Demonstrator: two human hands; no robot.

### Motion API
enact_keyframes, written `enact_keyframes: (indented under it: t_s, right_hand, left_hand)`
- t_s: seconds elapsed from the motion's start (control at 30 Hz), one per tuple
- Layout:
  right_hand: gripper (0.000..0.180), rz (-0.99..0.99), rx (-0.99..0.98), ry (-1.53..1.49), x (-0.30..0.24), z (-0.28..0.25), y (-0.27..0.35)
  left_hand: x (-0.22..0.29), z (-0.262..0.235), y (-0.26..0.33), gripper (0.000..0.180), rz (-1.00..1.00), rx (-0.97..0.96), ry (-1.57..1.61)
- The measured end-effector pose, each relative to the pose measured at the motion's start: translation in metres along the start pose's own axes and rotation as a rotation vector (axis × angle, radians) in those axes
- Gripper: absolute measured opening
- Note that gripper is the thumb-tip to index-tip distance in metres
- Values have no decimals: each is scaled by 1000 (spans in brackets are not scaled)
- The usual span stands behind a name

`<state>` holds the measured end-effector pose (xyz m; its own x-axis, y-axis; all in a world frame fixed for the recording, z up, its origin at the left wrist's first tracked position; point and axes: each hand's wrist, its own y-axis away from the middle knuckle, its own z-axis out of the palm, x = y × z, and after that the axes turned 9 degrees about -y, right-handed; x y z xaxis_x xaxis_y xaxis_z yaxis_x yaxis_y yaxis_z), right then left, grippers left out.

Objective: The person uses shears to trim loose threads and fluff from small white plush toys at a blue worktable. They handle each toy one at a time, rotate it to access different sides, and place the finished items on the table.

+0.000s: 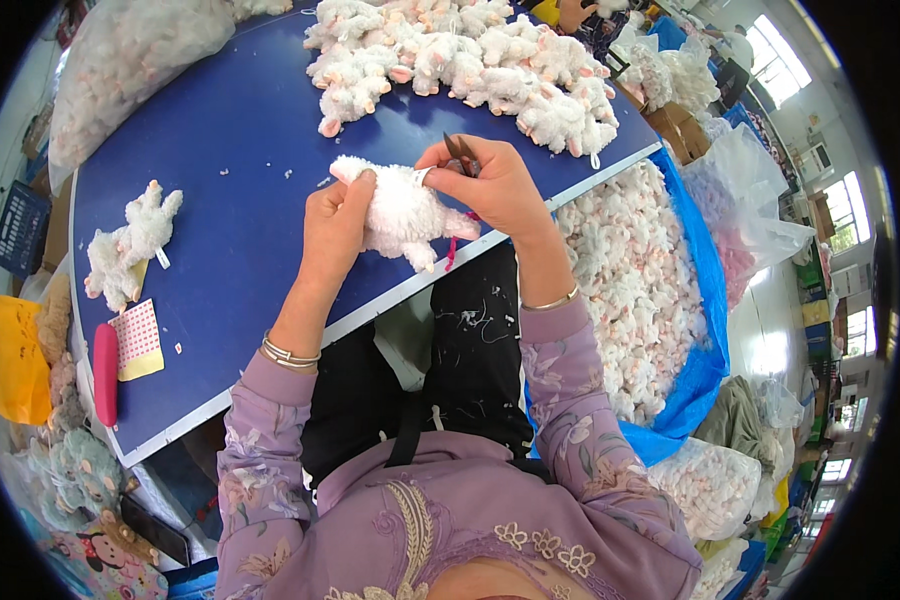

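My left hand [335, 225] grips a white plush toy animal [402, 210] over the front edge of the blue table [240, 130]. My right hand [495, 185] holds small dark thread snips [459, 152] at the toy's top, next to a white tag. A pink thread hangs from the toy near my right wrist. Both wrists wear bangles, and my sleeves are lilac with flower print.
A pile of finished white plush toys [470, 60] lies at the table's far side. One lone toy [130, 245] lies at the left, beside a pink case [105, 372] and a dotted card [138, 338]. A blue-lined bin of toys [630, 290] stands at my right.
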<state>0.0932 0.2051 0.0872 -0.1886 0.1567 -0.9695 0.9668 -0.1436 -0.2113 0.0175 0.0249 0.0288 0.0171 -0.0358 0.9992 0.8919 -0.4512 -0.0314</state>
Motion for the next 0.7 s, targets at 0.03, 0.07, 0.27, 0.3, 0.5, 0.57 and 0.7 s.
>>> enact_keyframes:
  t_s: [0.03,0.07,0.27,0.3,0.5,0.57,0.7]
  right_hand:
    - [15,-24,18,39,0,1,0]
    - [15,-47,36,79,0,3,-1]
    - [16,-184,158,411,4,15,-6]
    - [18,-205,153,458,7,17,-7]
    - [21,-254,354,513,21,15,-10]
    - [19,-238,517,401,21,11,-16]
    - [14,-287,562,213,27,16,-16]
  left_hand:
    - [-1,0,-1,36,-1,-4,-2]
    - [-4,-1,-2,37,-2,-9,-5]
    - [0,1,1,35,7,-25,3]
    - [0,1,1,34,4,-38,-3]
    - [-7,4,-3,29,46,56,-78]
    - [-8,10,-2,27,90,103,-5]
    - [2,13,-1,24,5,47,91]
